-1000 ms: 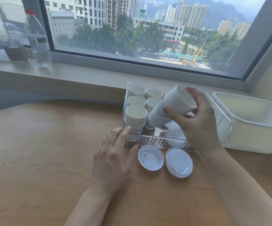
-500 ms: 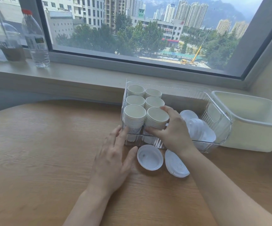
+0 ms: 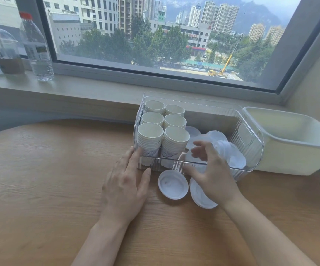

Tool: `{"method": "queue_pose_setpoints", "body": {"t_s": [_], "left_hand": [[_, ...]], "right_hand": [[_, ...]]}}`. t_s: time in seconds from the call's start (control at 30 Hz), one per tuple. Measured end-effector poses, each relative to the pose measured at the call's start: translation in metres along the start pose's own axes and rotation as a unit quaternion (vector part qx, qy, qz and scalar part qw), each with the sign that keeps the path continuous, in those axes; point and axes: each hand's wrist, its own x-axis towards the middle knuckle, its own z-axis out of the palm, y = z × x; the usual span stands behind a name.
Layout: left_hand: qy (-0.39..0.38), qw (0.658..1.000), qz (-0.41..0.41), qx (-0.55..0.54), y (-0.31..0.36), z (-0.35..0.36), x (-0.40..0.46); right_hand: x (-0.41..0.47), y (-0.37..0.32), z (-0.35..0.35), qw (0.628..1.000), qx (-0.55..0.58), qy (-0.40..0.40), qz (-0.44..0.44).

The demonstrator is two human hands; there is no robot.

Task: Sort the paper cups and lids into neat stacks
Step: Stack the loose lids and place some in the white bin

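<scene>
six stacks of white paper cups [image 3: 163, 137] fill the left end of the clear plastic bin [image 3: 251, 131]; loose white plastic lids [image 3: 232, 156] lie right. left hand [image 3: 124, 187] flat on the wooden table [image 3: 40, 179], fingertips touching the bin. right hand [image 3: 212, 173] over the front wall, fingers spread, holding nothing.

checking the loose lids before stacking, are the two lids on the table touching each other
Apart. The head view shows a strip of bare wood between the left lid and the right lid, whose right part is hidden under the right hand.

The left hand [image 3: 125, 186] is resting flat beside the clear bin [image 3: 251, 135], while the right hand [image 3: 212, 172] is reaching over its front wall, fingers loosely spread.
</scene>
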Motion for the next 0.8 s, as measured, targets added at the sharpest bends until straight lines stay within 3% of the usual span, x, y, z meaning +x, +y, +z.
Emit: {"method": "queue_pose_setpoints", "body": {"t_s": [0.43,0.63,0.8], "left_hand": [[0.072,0.995,-0.053,0.044,-0.008,-0.008,0.005],[0.089,0.994,-0.063,0.024,-0.012,-0.005,0.007],[0.100,0.993,-0.060,0.017,-0.015,-0.003,0.006]], "right_hand": [[0.021,-0.015,0.030,0.995,0.011,-0.054,-0.089],[0.028,-0.030,0.038,0.996,0.047,-0.031,-0.075],[0.040,-0.038,0.036,0.996,0.005,0.005,-0.089]]}}
